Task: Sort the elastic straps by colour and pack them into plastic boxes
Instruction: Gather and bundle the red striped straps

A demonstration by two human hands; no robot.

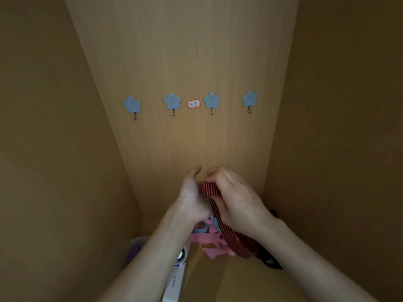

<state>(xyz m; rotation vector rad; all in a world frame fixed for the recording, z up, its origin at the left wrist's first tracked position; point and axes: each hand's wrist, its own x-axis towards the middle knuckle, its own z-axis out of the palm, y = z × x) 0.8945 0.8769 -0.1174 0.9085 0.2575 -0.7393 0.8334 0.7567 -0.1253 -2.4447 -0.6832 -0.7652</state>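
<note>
Striped strap (211, 189) gripped in right hand (237, 201), left hand (192, 196) unclear, near MINISO fan (176, 280).

The writing on the label (193, 103) cannot be read. The plastic box (136, 247) is mostly covered by the left forearm (157, 247); the white fan (174, 284) is cut by the bottom edge. The top end of the striped strap (212, 190) is buried under the fingers (216, 174) of the right hand (237, 199).

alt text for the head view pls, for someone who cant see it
Two bare hands meet over a red-and-black striped elastic strap inside a light wooden cabinet: the right hand grips it, the left hand sits close beside. Loose pink elastic straps and grey-blue ones lie tangled beneath, and four blue flower-shaped wall hooks line the back panel.
</note>
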